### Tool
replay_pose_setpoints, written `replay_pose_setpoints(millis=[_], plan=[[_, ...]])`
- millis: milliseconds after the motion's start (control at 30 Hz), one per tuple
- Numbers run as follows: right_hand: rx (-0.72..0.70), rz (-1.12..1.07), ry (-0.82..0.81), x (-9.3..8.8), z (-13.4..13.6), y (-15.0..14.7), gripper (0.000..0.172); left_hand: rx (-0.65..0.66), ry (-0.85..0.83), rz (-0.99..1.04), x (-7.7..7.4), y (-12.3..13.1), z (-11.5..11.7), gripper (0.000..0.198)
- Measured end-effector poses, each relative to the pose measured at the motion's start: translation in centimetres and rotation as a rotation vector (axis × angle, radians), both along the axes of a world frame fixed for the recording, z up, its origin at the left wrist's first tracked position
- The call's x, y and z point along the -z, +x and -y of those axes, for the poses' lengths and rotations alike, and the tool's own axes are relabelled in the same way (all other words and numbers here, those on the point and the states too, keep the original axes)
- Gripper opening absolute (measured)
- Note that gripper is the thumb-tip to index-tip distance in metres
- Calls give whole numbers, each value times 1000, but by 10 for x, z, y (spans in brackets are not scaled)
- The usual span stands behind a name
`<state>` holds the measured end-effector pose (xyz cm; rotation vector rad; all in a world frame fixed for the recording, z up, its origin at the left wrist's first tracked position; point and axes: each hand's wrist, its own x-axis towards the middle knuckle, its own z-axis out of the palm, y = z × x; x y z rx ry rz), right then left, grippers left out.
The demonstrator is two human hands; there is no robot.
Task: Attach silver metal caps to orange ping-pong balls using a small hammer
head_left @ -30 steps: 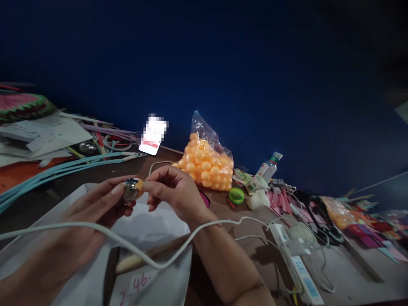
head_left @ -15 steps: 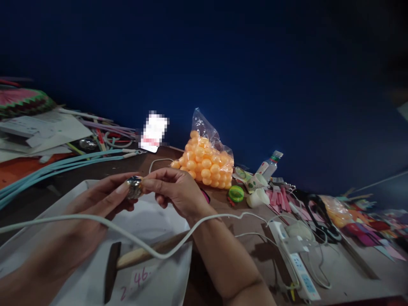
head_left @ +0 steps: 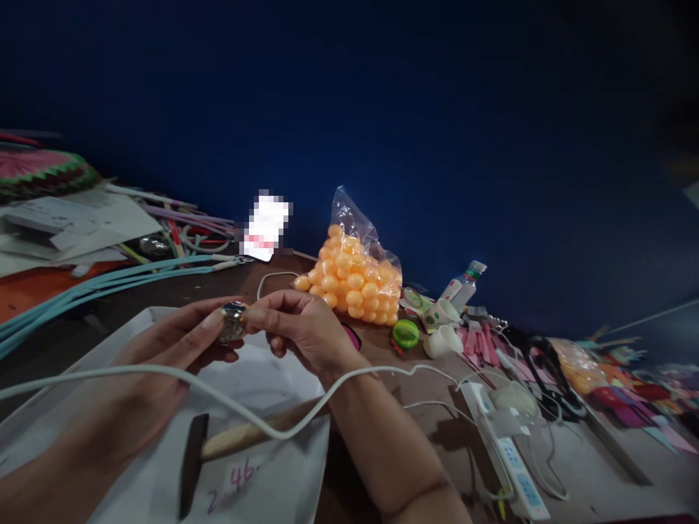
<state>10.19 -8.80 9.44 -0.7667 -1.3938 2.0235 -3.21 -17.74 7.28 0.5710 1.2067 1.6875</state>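
Observation:
Between my two hands is a small shiny round metallic piece [head_left: 233, 322], silver with a gold-coloured edge; its exact kind is unclear. My left hand [head_left: 175, 346] pinches it from the left with thumb and fingers. From the right, my right hand [head_left: 300, 324] grips its edge between thumb and forefinger. Both hands are over a white tray [head_left: 273, 502], in which lies a hammer [head_left: 234, 442] with a wooden handle and dark head. A white cable [head_left: 229, 407] crosses in front of both forearms.
Behind my hands stands a clear bag of orange balls [head_left: 354, 284]. A lit phone [head_left: 266, 229] leans at the back. Rightward are a green round container [head_left: 405, 334], a white cup [head_left: 443, 341], a bottle [head_left: 467, 285] and a power strip [head_left: 513, 458]. Blue cords [head_left: 109, 280] lie at left.
Hands and metallic piece hold almost the same position, the piece looking turned very slightly. The whole view has shifted a touch.

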Motion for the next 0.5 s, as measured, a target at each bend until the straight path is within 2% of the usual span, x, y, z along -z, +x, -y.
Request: replay_pose_setpoints(millis=[500], plan=[[0, -14, -77, -2, 2, -2, 39, -39, 33, 12, -5, 3, -2, 33]])
